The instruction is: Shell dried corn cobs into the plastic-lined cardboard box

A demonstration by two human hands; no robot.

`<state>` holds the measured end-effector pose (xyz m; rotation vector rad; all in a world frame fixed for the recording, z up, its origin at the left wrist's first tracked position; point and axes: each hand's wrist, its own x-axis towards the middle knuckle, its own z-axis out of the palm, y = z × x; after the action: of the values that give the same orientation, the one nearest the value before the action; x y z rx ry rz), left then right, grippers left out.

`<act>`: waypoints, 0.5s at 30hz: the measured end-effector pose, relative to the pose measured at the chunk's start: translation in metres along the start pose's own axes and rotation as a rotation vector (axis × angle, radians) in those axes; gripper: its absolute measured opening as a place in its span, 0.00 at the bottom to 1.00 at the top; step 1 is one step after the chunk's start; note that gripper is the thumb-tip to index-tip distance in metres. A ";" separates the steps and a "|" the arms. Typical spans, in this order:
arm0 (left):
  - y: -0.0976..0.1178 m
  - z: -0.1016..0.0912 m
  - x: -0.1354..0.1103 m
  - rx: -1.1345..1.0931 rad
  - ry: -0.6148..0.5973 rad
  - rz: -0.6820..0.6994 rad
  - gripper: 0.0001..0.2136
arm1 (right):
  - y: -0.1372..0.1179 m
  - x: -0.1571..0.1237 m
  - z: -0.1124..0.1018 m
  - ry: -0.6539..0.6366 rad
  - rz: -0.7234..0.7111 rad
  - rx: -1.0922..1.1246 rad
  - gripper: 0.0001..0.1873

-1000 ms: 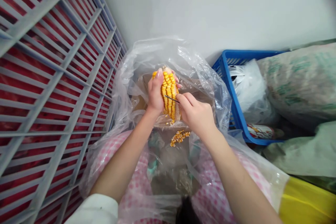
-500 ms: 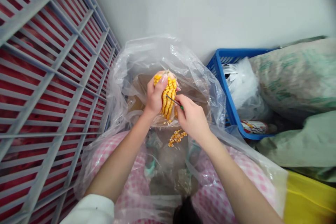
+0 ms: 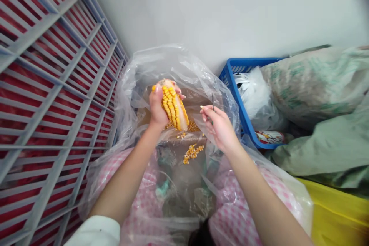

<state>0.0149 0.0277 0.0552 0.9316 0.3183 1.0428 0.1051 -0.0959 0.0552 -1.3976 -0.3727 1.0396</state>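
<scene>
**Left hand [image 3: 158, 103] wrapped round a corn cob [image 3: 174, 108], right hand [image 3: 219, 125] pinching a thin tool [image 3: 213, 100]**

The left fingers curl around the upper part of the cob, closed as far as its thickness allows; the thumb lies over the near side and fingertips show beyond the far side. The cob is held tilted above the clear plastic [image 3: 173, 57], its lower end slanting right. Yellow rows face the thumb, and a pale bare strip runs along the right side. Apart from the cob, the right fingers are loosely bent, with the dark tool between thumb and forefinger, its tip pointing up; its lower part is hidden in the hand.

Around them, from the left, a slatted crate [image 3: 59, 84] rises beside the plastic, red showing between its bars. Pink checked cloth [image 3: 135, 196] shows through the plastic. Loose kernels [image 3: 192, 153] lie in a small heap nearer the person; the cob's lower end partly covers more of them. Just right of the plastic, a blue basket [image 3: 248, 62] holds a white bag [image 3: 255, 92] and a printed can [image 3: 268, 137]. A bulky sack [image 3: 314, 84] and a grey-green cover [image 3: 323, 150] block part of the basket. Something yellow [image 3: 337, 211] fills the lower right corner.
</scene>
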 end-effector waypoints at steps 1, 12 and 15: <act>0.003 0.000 0.002 -0.036 0.031 -0.019 0.21 | 0.000 0.004 -0.004 0.053 -0.053 -0.091 0.12; 0.022 -0.018 0.015 -0.180 0.280 -0.065 0.27 | 0.014 0.009 0.011 -0.208 0.154 -0.076 0.25; 0.022 -0.019 0.013 -0.146 0.314 -0.050 0.28 | 0.015 0.003 0.023 -0.489 0.367 0.198 0.29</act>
<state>-0.0031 0.0522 0.0637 0.6249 0.5163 1.1504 0.0838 -0.0822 0.0455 -1.0427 -0.3603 1.6829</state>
